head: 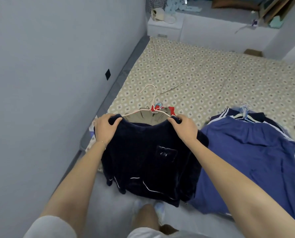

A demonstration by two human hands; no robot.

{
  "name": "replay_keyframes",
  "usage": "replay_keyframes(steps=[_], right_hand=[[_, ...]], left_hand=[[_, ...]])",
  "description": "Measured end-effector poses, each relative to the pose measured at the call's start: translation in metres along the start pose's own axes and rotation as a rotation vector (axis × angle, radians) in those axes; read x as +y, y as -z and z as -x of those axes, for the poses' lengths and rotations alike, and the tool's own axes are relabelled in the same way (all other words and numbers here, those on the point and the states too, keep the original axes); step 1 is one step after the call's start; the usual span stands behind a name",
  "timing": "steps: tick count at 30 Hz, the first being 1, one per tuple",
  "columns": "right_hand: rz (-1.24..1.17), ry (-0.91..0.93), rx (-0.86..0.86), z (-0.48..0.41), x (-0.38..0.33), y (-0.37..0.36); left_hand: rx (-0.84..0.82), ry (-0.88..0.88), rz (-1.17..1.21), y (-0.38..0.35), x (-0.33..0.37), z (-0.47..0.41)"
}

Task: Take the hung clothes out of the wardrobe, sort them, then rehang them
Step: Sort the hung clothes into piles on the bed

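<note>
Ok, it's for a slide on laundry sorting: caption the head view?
Left hand and right hand grip the shoulders of a navy top, a pale hanger at its neck, over the patterned bed.

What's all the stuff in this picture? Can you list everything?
navy top: one, dark navy, held up at the bed's near edge
hanger: one, pale pink, hook sticking up past the navy top's collar
beige garment: one, beige, behind the navy top
blue shirt: one, blue, on top of the clothes pile to the right
bed: one, beige patterned sheet, middle of the room
nightstand: one, white, far corner
mug: one, cream, on the nightstand
socket: one, black, left wall
box: one, brown, far side of the bed
left hand: grips the navy top's left shoulder
right hand: grips its right shoulder
</note>
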State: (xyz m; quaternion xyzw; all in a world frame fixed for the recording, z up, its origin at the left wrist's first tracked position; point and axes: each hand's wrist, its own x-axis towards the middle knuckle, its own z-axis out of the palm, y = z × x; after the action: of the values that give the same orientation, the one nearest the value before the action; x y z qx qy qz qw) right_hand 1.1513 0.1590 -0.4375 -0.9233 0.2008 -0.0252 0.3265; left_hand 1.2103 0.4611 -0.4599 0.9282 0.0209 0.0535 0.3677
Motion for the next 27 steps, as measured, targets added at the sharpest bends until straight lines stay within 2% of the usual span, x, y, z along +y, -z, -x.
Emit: replay_keyframes(steps=[17, 27], right_hand=[[0.135, -0.303, -0.066, -0.199, 0.051, -0.095], [0.149, -0.357, -0.145, -0.264, 0.114, -0.184]], left_hand=[[-0.364, 0.083, -0.022, -0.189, -0.055, -0.214], [-0.497, 0.117, -0.148, -0.282, -0.113, -0.258]])
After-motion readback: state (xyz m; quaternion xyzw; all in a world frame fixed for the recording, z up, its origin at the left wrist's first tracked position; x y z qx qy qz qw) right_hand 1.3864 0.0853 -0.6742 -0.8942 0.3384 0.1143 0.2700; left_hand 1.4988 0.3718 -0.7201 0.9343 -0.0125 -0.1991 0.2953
